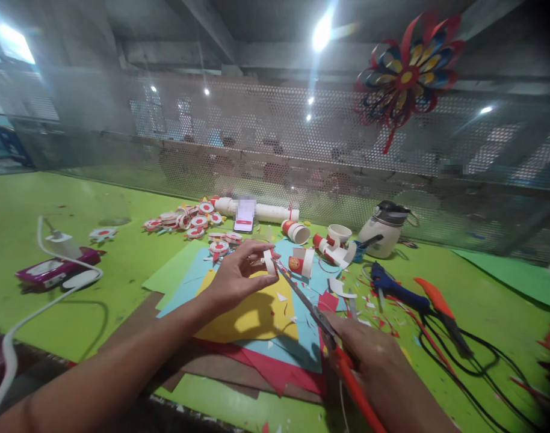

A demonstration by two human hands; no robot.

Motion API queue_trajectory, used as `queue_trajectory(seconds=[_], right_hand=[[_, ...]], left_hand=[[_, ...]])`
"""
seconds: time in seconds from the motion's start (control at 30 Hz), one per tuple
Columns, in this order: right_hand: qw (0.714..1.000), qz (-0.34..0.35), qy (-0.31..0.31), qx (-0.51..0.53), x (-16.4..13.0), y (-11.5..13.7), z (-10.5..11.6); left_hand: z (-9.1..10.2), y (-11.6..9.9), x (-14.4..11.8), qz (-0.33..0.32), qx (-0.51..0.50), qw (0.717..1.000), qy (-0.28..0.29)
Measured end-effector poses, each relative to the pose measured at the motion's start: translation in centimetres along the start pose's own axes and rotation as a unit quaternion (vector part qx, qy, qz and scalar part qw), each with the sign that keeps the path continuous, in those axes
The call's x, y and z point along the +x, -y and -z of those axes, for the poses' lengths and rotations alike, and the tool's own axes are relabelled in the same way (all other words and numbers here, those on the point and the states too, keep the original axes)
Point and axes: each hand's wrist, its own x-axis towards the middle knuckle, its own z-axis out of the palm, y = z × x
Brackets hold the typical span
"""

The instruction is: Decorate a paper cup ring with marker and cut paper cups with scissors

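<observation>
Scissors (322, 328): one pair, blades meeting paper strip (269, 262) | right hand (374, 355) closing round red handles | left hand (234, 279) pinching one strip above yellow sheet (252, 316) | four paper cups (318, 243) lying beyond.

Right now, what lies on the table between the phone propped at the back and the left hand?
In the head view, red-and-white paper discs lie between the phone and the left hand, which pinches a white paper strip.
</observation>
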Motion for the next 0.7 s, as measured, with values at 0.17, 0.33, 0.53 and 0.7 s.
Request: queue_trajectory(seconds=[0.17,0.33,0.53,0.7], right_hand=[[0.995,-0.039,0.064,0.068,0.7,0.3,0.8],[0.984,-0.049,0.099,0.140,1.0,-0.1,0.9],[0.965,-0.085,0.101,0.224,0.9,-0.3,0.9],[0.977,-0.057,0.057,0.199,1.5,-1.3,1.4]], left_hand=[[0.5,-0.1,0.2,0.004,-0.017,1.000,0.005],[1.1,-0.7,0.3,0.066,-0.083,0.994,0.028],[1.3,-0.8,0.3,0.087,-0.121,0.989,0.019],[1.3,-0.9,0.4,0.098,-0.178,0.979,0.027]])
